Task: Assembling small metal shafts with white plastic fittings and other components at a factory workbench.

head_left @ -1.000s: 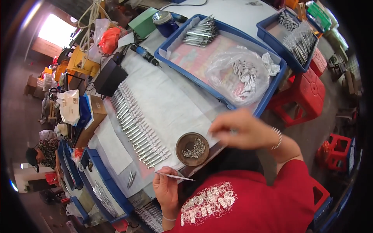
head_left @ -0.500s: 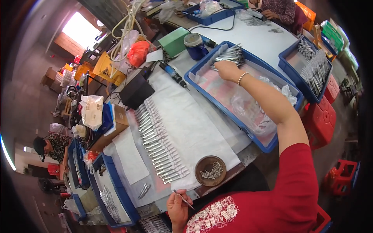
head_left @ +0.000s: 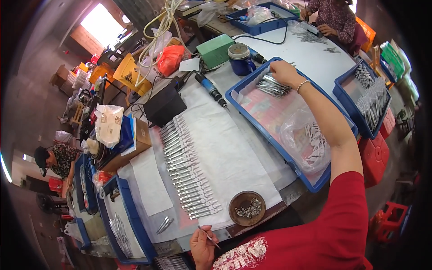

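Note:
My left hand [head_left: 202, 247] is at the near edge of the table, its fingers closed round a slim, pointed metal tool [head_left: 209, 237]. My right hand [head_left: 284, 73] reaches into the far end of a large blue tray [head_left: 288, 158]. Its fingers curl down at a bundle of thin metal rods [head_left: 273, 86]; what they hold, if anything, is hidden. On a white cloth [head_left: 229, 148] between the hands lies a long row of metal rods with pale ends [head_left: 189, 173]. A round brown bowl [head_left: 234, 208] with small metal parts stands near my left hand.
A power screwdriver [head_left: 210, 90], black box [head_left: 164, 110], blue jar [head_left: 241, 63] and green box [head_left: 216, 50] line the back. Clear bags [head_left: 299, 139] lie in the large tray. Another blue tray [head_left: 344, 92] of metal parts stands right. A person [head_left: 335, 20] works across the table.
My right hand has lifted slightly off the rods, which now lie lower in the tray, and shifted toward its far rim. The view has tilted a little. My left hand still holds its tool.

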`<state>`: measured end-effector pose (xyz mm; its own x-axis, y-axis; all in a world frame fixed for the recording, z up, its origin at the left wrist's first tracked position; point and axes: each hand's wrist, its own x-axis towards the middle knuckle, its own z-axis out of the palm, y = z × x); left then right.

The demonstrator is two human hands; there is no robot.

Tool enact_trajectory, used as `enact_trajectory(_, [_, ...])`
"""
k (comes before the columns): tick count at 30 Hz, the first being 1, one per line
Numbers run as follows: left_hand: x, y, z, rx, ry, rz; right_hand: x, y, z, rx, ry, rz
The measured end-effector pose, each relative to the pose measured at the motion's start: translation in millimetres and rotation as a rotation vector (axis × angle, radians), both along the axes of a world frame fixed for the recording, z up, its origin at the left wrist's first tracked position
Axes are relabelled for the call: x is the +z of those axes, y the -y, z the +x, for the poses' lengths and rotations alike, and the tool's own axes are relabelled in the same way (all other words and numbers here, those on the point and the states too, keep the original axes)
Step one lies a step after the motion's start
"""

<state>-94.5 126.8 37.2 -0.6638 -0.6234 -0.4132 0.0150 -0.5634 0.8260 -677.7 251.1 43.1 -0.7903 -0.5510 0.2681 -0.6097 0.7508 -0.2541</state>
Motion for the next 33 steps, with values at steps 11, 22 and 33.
enact_trajectory(11, [-2,-2,-4,-0.014,0.019,0.069,-23,24,30,-0.025,-0.196,0.306])
enact_trajectory(22, [-10,0,-1,-0.025,-0.002,0.083,-39,35,39,-0.023,-0.178,0.207])
enact_trajectory(33, [-11,-6,9,-0.009,-0.037,0.168,-9,9,28,0.102,-0.147,0.075])
